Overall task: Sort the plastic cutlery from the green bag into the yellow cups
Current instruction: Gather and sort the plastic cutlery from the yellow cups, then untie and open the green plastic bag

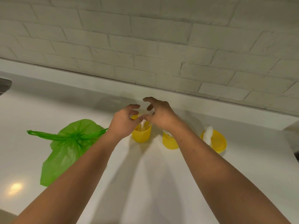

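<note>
Three yellow cups stand in a row on the white counter: the left cup (pixel 142 135), the middle cup (pixel 169 142) and the right cup (pixel 216 141). White plastic cutlery (pixel 207 134) sticks out of the right cup, and a white piece (pixel 143 124) shows in the left cup. My left hand (pixel 123 122) and my right hand (pixel 159 113) hover together over the left cup, thumbs nearly touching, fingers curled apart. Whether they pinch anything is hidden. The green bag (pixel 68 147) lies flat and crumpled to the left.
A white brick wall (pixel 145 38) runs behind the counter (pixel 145 175). A grey metal edge (pixel 4 85) shows at the far left. A dark object (pixel 292 128) sits at the right edge.
</note>
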Available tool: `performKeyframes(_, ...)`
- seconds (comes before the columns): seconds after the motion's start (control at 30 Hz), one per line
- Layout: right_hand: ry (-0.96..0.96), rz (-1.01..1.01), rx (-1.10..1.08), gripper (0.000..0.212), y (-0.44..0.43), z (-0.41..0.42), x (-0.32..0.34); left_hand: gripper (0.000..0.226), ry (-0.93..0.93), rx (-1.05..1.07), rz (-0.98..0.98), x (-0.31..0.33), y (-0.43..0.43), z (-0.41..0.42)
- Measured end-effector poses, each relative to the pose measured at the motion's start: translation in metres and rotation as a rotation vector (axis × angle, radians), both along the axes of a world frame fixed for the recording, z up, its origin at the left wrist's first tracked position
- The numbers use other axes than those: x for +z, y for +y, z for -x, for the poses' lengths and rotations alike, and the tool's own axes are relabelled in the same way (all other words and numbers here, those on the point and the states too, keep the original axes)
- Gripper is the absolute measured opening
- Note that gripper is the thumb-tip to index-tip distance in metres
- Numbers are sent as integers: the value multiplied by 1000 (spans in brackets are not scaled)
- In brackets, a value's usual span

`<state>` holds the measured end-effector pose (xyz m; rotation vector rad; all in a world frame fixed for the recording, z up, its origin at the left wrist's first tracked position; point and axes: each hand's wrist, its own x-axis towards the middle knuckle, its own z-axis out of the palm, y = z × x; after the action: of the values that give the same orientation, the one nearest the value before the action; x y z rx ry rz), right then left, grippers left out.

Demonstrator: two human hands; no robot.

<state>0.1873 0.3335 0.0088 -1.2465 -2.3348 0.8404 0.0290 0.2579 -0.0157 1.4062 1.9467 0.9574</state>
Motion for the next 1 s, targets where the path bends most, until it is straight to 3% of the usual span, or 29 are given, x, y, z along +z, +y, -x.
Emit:
performKeyframes(0.13, -45, -111, 31, 68, -4, -1, 10, 60, -52, 39, -38, 3, -4, 1)
performKeyframes(0.3, 93, -190, -3, 72, -23, -10, 16, 85, -179, 62, -88, 17, -28, -3)
performKeyframes(0.57, 229, -244, 1, 61, -88, -15, -4, 76, -323, 119, -165, 11, -100, -3)
performKeyframes(0.8, 238, 16, 85, 61, -143, 25, -37, 53, -181, 192, -157, 4, -161, 25)
performKeyframes(1.0, 193, 76, 82, 58, -181, 68, -69, 35, 8, 307, -49, -17, -203, 81)
